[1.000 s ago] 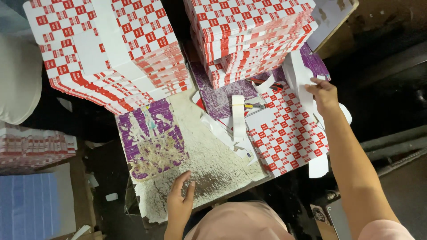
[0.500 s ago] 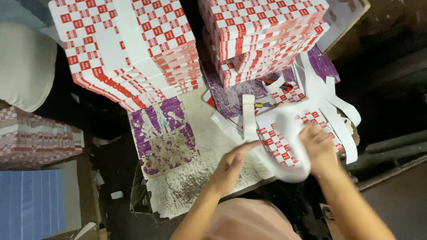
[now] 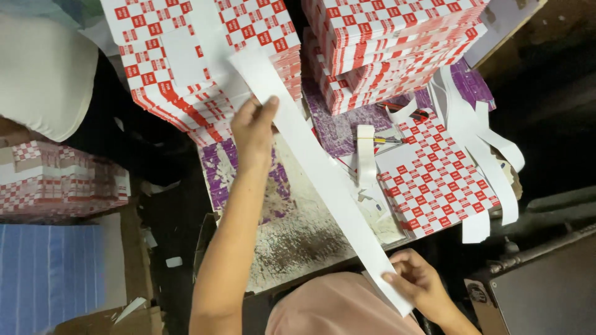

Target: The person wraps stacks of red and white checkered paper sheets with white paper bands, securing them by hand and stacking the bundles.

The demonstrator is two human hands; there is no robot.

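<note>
White paper strip [image 3: 316, 167] stretched taut between both hands: left hand [image 3: 253, 127] pinched its far end, right hand [image 3: 417, 280] its near end, above red-checked flat cartons [image 3: 434, 180] on the bench [image 3: 310, 229].

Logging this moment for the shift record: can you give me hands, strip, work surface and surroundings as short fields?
left hand: left hand pinches the far end of the long white paper strip
right hand: right hand grips the near end
strip: stretched taut, diagonal above the worn work board
stacks: red-and-white checkered flat cartons piled behind
loose items: more white strips draped at the board's right edge
</note>
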